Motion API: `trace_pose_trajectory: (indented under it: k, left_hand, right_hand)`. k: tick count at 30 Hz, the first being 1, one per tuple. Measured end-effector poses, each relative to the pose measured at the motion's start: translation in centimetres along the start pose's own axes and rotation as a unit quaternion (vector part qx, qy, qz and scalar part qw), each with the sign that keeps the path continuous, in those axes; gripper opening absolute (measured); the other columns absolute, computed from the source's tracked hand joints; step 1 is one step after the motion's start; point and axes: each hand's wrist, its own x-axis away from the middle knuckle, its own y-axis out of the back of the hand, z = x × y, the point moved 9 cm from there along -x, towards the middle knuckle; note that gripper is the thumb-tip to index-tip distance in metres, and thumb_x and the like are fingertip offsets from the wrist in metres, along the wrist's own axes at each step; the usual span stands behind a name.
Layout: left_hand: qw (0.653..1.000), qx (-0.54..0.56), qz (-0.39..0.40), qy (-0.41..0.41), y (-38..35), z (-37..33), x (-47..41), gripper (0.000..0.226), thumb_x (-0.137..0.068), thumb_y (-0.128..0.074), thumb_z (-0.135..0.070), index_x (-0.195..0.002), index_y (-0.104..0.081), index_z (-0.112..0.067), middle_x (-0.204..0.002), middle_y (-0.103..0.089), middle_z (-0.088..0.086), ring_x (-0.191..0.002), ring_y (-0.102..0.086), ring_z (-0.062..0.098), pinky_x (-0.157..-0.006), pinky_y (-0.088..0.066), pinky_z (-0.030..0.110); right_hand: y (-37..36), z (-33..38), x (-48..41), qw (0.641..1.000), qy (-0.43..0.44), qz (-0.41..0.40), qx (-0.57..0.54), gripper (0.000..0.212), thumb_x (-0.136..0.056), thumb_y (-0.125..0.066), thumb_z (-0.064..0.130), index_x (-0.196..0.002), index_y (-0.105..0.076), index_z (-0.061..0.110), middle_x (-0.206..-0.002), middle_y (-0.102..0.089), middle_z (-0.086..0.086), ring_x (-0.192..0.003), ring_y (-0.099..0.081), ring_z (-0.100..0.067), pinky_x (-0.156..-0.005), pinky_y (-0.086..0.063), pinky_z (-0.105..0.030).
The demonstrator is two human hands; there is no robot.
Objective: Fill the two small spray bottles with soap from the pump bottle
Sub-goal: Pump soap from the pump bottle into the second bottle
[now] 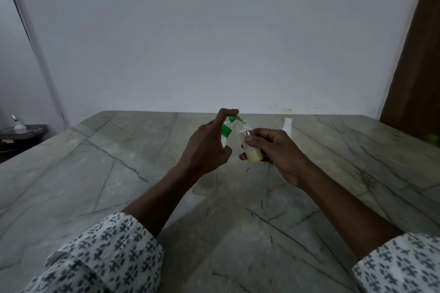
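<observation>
My left hand (207, 147) grips a pump bottle (227, 129) with a green pump head, its body mostly hidden behind the palm. The index finger lies curled over the top of the pump. The green spout points down into the open neck of a small clear spray bottle (251, 147). That bottle is tilted, with pale yellow soap in its lower part, and my right hand (278, 152) holds it between thumb and fingers above the stone table (119, 173). A second small white bottle (287, 126) stands on the table behind my right hand.
The grey veined table runs to a white wall at the back. A brown door panel (414, 54) stands at the right, with a small green thing (432, 138) at its foot. At the far left a dark shelf (21, 131) carries a white object.
</observation>
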Motion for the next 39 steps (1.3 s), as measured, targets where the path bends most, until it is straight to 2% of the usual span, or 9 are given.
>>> trace_pose_trajectory:
  k: [5,10,14,18,26,34,39]
  left_hand:
    - [1.000,0.001,-0.007,0.000,0.10,0.04,-0.04,0.071,-0.073,-0.074,-0.005,-0.133,-0.039,-0.019,-0.114,-0.068,0.008,-0.056,-0.048,0.002,-0.059,-0.041,0.014]
    - [1.000,0.000,-0.016,0.009,0.30,0.13,0.03,0.065,-0.073,-0.074,-0.007,-0.129,-0.042,-0.019,-0.113,-0.069,0.007,-0.063,-0.054,0.008,-0.062,-0.050,0.020]
    - [1.000,0.004,-0.010,-0.002,0.19,0.02,0.09,0.073,-0.074,-0.074,-0.006,-0.135,-0.038,-0.023,-0.113,-0.068,0.006,-0.053,-0.049,0.002,-0.058,-0.044,0.013]
    - [1.000,-0.008,0.000,-0.001,-0.20,0.26,0.03,0.083,-0.075,-0.074,-0.008,-0.142,-0.030,-0.030,-0.117,-0.068,0.008,-0.052,-0.048,0.003,-0.056,-0.046,0.014]
    - [1.000,-0.009,-0.003,-0.004,-0.12,0.08,-0.07,0.077,-0.073,-0.073,-0.007,-0.139,-0.035,-0.025,-0.111,-0.069,0.008,-0.055,-0.047,0.002,-0.057,-0.039,0.014]
    - [1.000,-0.006,-0.014,0.011,0.12,0.25,-0.06,0.065,-0.073,-0.074,-0.008,-0.127,-0.041,-0.021,-0.114,-0.069,0.007,-0.067,-0.059,0.013,-0.064,-0.057,0.029]
    - [1.000,-0.008,-0.009,0.003,-0.12,0.21,0.12,0.077,-0.073,-0.074,-0.008,-0.137,-0.035,-0.027,-0.112,-0.068,0.006,-0.056,-0.051,0.004,-0.057,-0.046,0.017]
  right_hand:
    - [-0.12,-0.07,0.06,1.000,-0.002,0.006,0.006,0.024,-0.093,-0.064,0.019,-0.113,-0.070,0.008,-0.104,-0.073,-0.009,-0.088,-0.075,-0.032,-0.076,-0.059,-0.033]
    - [-0.44,-0.05,0.20,1.000,-0.003,0.009,0.023,0.022,-0.093,-0.064,0.019,-0.112,-0.070,0.011,-0.104,-0.074,-0.005,-0.086,-0.075,-0.028,-0.079,-0.060,-0.034]
    - [-0.22,0.18,0.07,1.000,0.006,0.002,0.009,0.024,-0.093,-0.064,0.019,-0.113,-0.069,0.008,-0.106,-0.073,-0.011,-0.087,-0.075,-0.030,-0.075,-0.059,-0.032]
    - [-0.06,0.21,0.09,1.000,0.006,0.001,-0.004,0.023,-0.093,-0.064,0.019,-0.113,-0.069,0.009,-0.107,-0.073,-0.011,-0.088,-0.075,-0.029,-0.069,-0.057,-0.027]
    - [0.04,0.04,-0.03,1.000,0.006,0.000,-0.005,0.021,-0.093,-0.063,0.018,-0.111,-0.070,0.009,-0.106,-0.073,-0.013,-0.090,-0.074,-0.029,-0.073,-0.059,-0.030]
    - [-0.39,-0.26,0.11,1.000,0.006,0.009,0.016,0.023,-0.094,-0.062,0.018,-0.113,-0.070,0.009,-0.105,-0.074,-0.008,-0.090,-0.074,-0.027,-0.082,-0.060,-0.037]
    - [-0.13,-0.02,-0.02,1.000,0.015,0.000,0.009,0.025,-0.094,-0.062,0.018,-0.114,-0.068,0.006,-0.105,-0.073,-0.013,-0.090,-0.074,-0.030,-0.079,-0.060,-0.034]
